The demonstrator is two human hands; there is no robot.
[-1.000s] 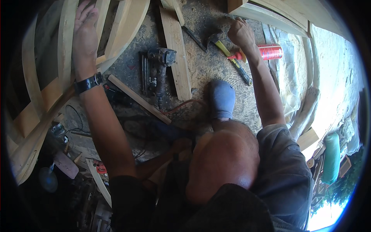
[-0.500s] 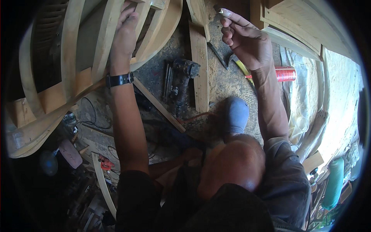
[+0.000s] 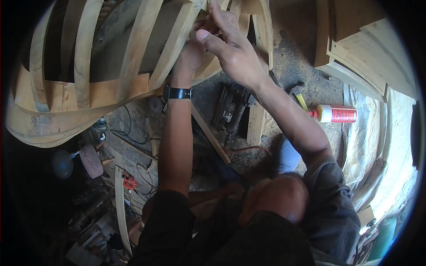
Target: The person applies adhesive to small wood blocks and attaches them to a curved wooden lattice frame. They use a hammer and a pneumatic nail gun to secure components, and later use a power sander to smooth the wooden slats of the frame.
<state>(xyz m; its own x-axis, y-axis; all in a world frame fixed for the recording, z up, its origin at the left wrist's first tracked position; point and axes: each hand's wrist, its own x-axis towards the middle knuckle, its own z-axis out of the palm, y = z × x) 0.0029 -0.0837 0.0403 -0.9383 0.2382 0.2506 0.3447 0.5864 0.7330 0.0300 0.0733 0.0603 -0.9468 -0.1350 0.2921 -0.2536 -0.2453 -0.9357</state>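
Note:
A curved wooden frame [image 3: 73, 95] with several bent slats fills the upper left. My left hand [image 3: 190, 57], with a dark watch [image 3: 178, 92] at its wrist, reaches in beside a slat [image 3: 175, 46]; its fingers are mostly hidden behind the wood and my other hand. Across it comes my right hand [image 3: 235, 53], its index finger stretched up against the wood at the top of that slat. The thumb stands apart from the other fingers, and I see nothing held. Whether the two hands touch, I cannot tell.
On the dusty floor lie a black power tool [image 3: 235, 106], a wooden strip [image 3: 211, 133], a yellow-handled tool [image 3: 302, 101] and a red-and-white bottle [image 3: 338, 113]. Another wooden piece [image 3: 355, 57] stands at upper right. Plastic sheeting [image 3: 377, 142] spreads along the right, clutter at lower left.
My right hand, with whitish paste on its index fingertip earlier, has swung left from over the floor to the slats beside my left hand. The whole view has shifted, moving the frame rightward.

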